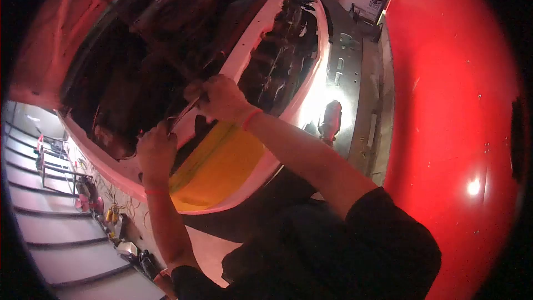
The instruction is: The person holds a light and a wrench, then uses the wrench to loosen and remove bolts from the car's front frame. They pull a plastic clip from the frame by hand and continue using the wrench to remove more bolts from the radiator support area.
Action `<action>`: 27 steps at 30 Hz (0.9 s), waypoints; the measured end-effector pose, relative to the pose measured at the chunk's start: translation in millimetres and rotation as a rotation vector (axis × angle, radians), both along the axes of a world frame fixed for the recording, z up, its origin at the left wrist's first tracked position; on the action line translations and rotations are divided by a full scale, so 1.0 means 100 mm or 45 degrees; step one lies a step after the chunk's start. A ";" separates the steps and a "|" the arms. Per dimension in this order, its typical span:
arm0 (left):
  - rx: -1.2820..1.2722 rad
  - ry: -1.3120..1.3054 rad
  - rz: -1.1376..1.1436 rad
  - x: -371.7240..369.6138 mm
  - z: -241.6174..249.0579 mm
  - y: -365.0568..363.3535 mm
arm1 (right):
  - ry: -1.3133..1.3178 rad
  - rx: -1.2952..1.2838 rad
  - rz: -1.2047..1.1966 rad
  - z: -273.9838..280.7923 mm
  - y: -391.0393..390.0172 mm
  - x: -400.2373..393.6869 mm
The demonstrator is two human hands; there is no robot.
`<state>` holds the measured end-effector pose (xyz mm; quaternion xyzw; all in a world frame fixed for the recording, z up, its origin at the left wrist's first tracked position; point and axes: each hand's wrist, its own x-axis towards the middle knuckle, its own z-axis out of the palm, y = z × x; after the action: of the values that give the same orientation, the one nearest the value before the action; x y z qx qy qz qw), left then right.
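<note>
My left hand is closed at the lower left, against the dark opening of a large pale shell. Its fingers are curled around something I cannot make out. My right hand, farther up and to the right, is closed near the strip that divides the opening. A thin, light-coloured length runs from its fingers toward my left hand; its kind is not clear. Beneath my wrists lies a yellow panel set within the shell's rim. Shadow hides the inside of the opening.
A glowing work lamp stands right of the shell, lighting a grey panel with holes. A big red surface fills the right side. Tools and cables lie on the floor at lower left.
</note>
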<state>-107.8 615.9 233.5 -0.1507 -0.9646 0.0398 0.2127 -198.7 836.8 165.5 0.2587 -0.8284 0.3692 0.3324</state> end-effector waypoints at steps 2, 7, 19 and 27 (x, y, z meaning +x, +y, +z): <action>0.001 -0.025 -0.040 0.21 -0.05 0.10 | -0.410 -0.065 0.231 0.32 0.11 0.22; -0.192 -0.285 0.194 0.68 0.16 0.98 | -0.131 -0.110 0.026 -0.04 -0.03 0.09; -0.285 0.251 -0.115 -0.54 -0.14 -0.44 | -0.182 -0.061 -0.015 -0.04 -0.11 0.03; 0.127 0.053 -0.034 0.48 -0.05 0.34 | 0.010 0.012 0.007 -0.03 -0.06 0.03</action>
<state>-59.7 649.9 228.1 -0.1519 -0.9586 -0.0078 0.2406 -195.3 830.4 162.4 0.2641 -0.8282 0.3650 0.3333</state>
